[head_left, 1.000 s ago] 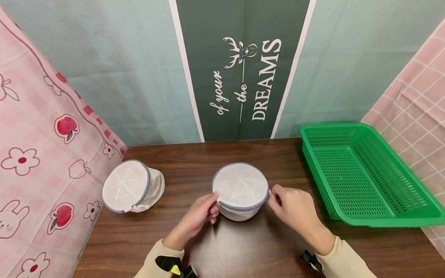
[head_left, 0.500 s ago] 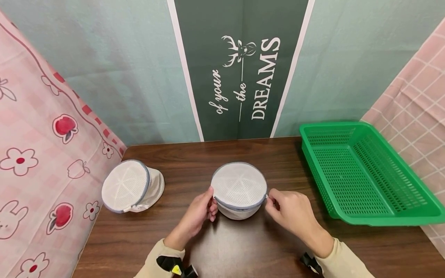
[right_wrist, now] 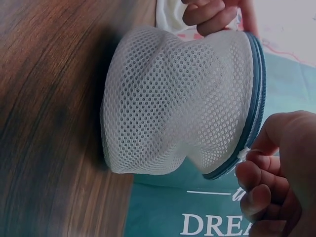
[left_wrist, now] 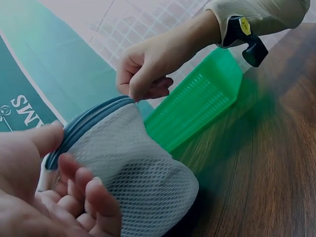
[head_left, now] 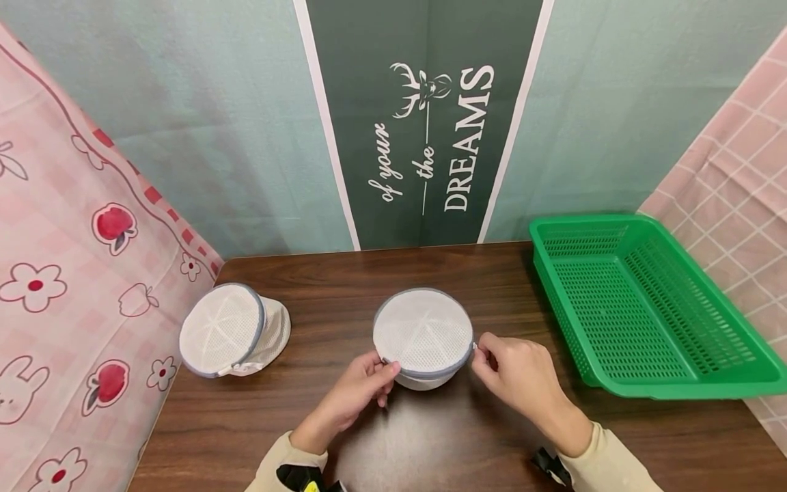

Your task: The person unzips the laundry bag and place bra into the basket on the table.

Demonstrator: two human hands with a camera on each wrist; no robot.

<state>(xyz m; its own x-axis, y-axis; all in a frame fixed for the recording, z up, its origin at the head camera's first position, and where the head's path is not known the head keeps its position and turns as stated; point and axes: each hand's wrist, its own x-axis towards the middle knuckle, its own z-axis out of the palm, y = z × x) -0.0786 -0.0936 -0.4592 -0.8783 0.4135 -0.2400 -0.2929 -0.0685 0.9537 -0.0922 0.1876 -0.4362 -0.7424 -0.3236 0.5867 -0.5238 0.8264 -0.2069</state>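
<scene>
A round white mesh laundry bag [head_left: 424, 328] with a blue-grey zipped rim stands on the table in front of me. My left hand [head_left: 356, 393] pinches the rim at its front left, thumb on top and fingers below. At the right side of the rim, my right hand [head_left: 519, 372] pinches the small white zipper pull [right_wrist: 243, 153] between thumb and curled forefinger. Seen from the right wrist, the zipper band [right_wrist: 257, 98] runs along the top edge and the soft mesh wall is dented. A second mesh laundry bag [head_left: 221, 328] stands at the left, its top tilted.
A green perforated plastic basket [head_left: 688, 391] stands at the right, with nothing visible inside. The dark wood table [head_left: 332, 294] meets a green cloth backdrop [head_left: 258, 171] behind. Pink patterned cloth [head_left: 67, 225] hangs at the left, pink checked cloth [head_left: 738, 150] at the right.
My left hand has shifted along the rim toward the front, its thumb moving right and nearer me. The right hand stays almost in place at the zipper pull.
</scene>
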